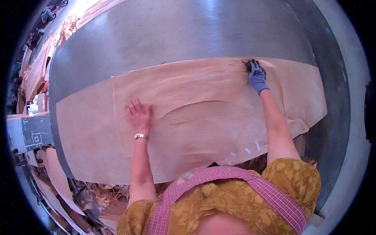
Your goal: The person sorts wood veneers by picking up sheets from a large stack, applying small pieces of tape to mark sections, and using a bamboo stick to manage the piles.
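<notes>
A thin, pinkish-tan wood veneer sheet [203,78] lies over a larger sheet of the same kind [86,117]. My left hand [139,114] is bare, its fingers spread flat on the left part of the veneer; a metal watch [141,136] circles that wrist. Farther off to the right, my right hand [257,75] wears a grey-blue glove with dark fingertips. Its fingers stretch over a dark, ragged patch [246,64] at the upper sheet's far edge. What lies under those fingertips is hidden. The veneer is wrinkled and raised to the right of the glove.
A wide grey metal surface [188,35] extends beyond the sheets. Small pale strips [248,150] lie near the front edge. Veneer scraps [111,194] are heaped below, at the near left. A grey beam [31,133] stands at the left, with stacked veneer sheets [58,176] under it.
</notes>
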{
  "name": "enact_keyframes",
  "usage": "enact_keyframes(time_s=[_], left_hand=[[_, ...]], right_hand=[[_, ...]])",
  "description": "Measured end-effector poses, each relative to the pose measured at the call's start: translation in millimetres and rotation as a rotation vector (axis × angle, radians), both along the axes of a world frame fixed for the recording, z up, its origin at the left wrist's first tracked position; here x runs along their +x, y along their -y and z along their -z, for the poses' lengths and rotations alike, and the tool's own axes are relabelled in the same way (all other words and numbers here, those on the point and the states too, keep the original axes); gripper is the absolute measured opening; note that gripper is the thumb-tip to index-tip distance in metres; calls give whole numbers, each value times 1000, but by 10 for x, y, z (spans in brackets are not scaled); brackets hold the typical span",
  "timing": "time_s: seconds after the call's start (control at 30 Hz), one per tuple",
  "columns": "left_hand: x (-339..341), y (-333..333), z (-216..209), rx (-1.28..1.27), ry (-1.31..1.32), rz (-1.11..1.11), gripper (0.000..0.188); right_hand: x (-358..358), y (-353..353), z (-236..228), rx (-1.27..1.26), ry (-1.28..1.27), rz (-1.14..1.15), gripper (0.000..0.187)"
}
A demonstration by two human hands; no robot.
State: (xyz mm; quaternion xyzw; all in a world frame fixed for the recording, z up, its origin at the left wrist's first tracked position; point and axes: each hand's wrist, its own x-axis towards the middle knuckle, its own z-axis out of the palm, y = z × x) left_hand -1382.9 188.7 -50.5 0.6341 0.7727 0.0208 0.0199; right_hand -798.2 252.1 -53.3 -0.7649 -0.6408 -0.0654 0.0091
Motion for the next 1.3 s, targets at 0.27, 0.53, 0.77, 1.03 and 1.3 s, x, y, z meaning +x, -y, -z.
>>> enact_keyframes(time_s=[0.27,0.53,0.77,1.03,1.3], left_hand=[[53,27,8,72,-26,-3,78],[-15,29,-19,180,18,25,81],[-2,-48,-41,220,126,41,69],[-250,-42,497,268,264,42,51],[-508,-126,1027,404,147,143,46]], right_hand=[[94,-124,-23,71,-24,-86,50],[-500,301,-526,361,140,-85,38],[-1974,361,-506,159,-763,-374,28],[-4084,70,147,-296,-615,-827,24],[-5082,-116,759,-357,-286,-686,31]])
